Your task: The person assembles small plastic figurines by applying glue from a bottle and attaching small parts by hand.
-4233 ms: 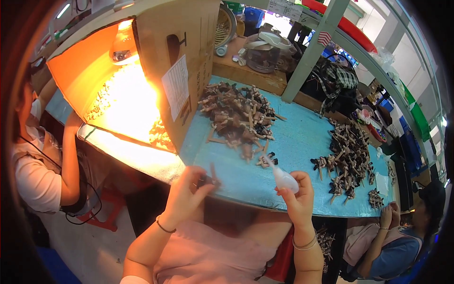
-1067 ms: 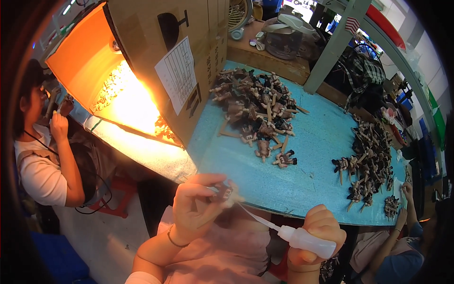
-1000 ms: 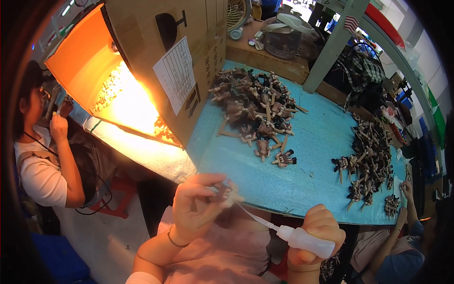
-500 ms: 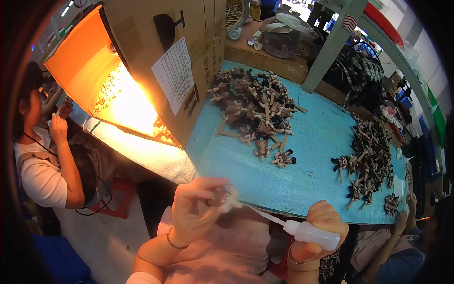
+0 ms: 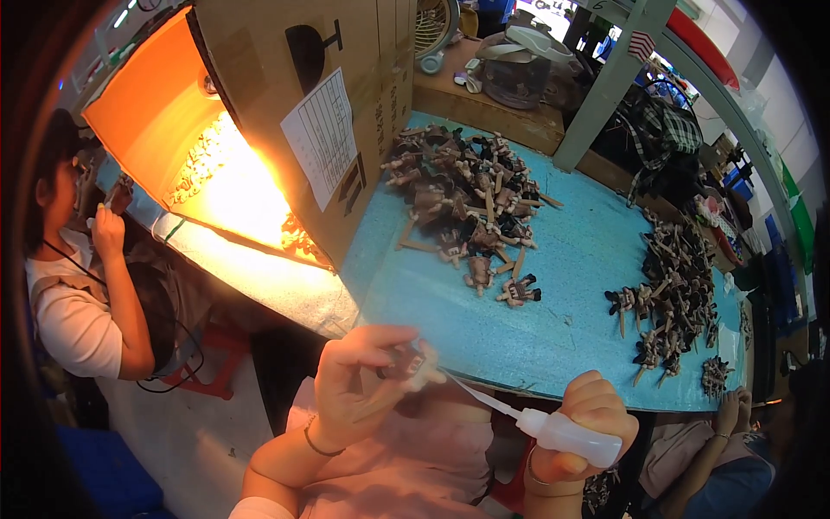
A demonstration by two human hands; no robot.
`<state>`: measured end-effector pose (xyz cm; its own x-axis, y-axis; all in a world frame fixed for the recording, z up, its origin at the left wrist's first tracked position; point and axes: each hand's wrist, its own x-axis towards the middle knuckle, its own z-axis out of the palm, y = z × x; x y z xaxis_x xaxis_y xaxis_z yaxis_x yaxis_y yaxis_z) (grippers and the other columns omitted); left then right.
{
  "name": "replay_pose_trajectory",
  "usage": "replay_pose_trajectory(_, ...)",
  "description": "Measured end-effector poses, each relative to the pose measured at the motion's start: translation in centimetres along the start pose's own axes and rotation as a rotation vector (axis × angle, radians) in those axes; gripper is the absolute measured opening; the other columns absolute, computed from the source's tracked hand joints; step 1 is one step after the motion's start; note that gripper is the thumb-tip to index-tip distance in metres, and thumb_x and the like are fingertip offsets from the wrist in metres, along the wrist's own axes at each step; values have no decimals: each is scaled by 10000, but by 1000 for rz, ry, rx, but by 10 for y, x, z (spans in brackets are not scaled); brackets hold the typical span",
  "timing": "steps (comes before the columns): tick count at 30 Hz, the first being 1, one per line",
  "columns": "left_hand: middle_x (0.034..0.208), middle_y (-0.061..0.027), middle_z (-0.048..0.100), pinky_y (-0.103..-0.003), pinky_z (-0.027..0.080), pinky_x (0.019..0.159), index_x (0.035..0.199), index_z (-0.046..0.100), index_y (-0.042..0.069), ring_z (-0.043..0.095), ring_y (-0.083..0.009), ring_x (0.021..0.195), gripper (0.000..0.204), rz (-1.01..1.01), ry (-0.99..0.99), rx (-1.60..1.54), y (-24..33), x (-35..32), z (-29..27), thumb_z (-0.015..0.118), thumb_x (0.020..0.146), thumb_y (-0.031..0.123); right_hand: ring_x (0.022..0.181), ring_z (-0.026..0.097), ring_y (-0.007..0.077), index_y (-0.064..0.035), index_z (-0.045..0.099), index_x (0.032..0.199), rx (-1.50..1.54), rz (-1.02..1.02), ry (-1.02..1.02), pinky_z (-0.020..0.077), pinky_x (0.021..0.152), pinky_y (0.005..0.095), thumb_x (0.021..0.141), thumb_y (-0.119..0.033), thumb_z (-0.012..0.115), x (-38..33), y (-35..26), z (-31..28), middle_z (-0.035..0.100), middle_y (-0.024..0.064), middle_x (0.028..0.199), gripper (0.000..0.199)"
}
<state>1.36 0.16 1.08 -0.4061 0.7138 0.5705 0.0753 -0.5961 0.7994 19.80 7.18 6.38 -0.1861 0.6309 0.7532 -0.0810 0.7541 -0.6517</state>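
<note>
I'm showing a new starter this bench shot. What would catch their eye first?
Probably the glowing orange inside of the cardboard box at upper left. Next, the two heaps of small figures: a big pile mid-table and a smaller pile to the right on the blue table. Nearest, the left hand pinches a small piece while the right hand aims a white squeeze bottle at it.

Blue worktop [image 5: 562,285] carries a big pile of small brown figurines on sticks [image 5: 467,203] at the centre and a second pile [image 5: 674,294] toward the right edge. Open cardboard box [image 5: 285,112], lit orange inside, stands at the worktop's left end with a white paper sheet [image 5: 322,137] on its side. Seated person in white top [image 5: 78,285] far left. Small fan [image 5: 435,30] on the wooden bench behind.
</note>
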Motion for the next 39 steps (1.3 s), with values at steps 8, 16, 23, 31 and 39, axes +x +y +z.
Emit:
replay_pose_trajectory(8,1085,-237,545,-318,506,771,956,463,40,597,-211,873,312,2,3,19,-2,1,0,628,739,-111,559,370,123,-75,390,827,-57,10,-24,293,532,272,801,-579,547,-3,-1,-6,399,17,661,528)
replay_pose_trajectory(16,1084,-232,552,-323,510,745,959,471,44,600,-223,870,339,52,-9,63,-6,0,-3,671,715,-80,563,370,125,-70,395,844,-110,11,-93,300,541,279,797,-582,549,-3,0,-8,397,17,659,536)
replay_pose_trajectory(23,1130,-233,516,-324,460,798,1002,397,56,563,-231,905,376,35,-77,109,-6,1,-5,656,748,-42,523,369,120,-66,405,812,-41,-40,27,294,505,270,801,-563,559,-1,-1,-2,405,26,642,521)
replay_pose_trajectory(31,1098,-210,541,-292,474,810,1024,404,18,566,-182,922,324,-54,99,-11,-7,-8,-13,581,785,-110,749,574,185,29,473,997,80,470,141,447,726,283,880,-187,541,33,86,0,583,93,839,256)
replay_pose_trajectory(39,1057,-154,583,-263,460,827,1072,444,-20,570,-148,931,285,-129,152,-72,-1,-26,-30,557,819,-83,804,535,211,23,569,988,-664,408,-139,430,738,318,785,-206,655,78,232,-53,605,106,908,318)
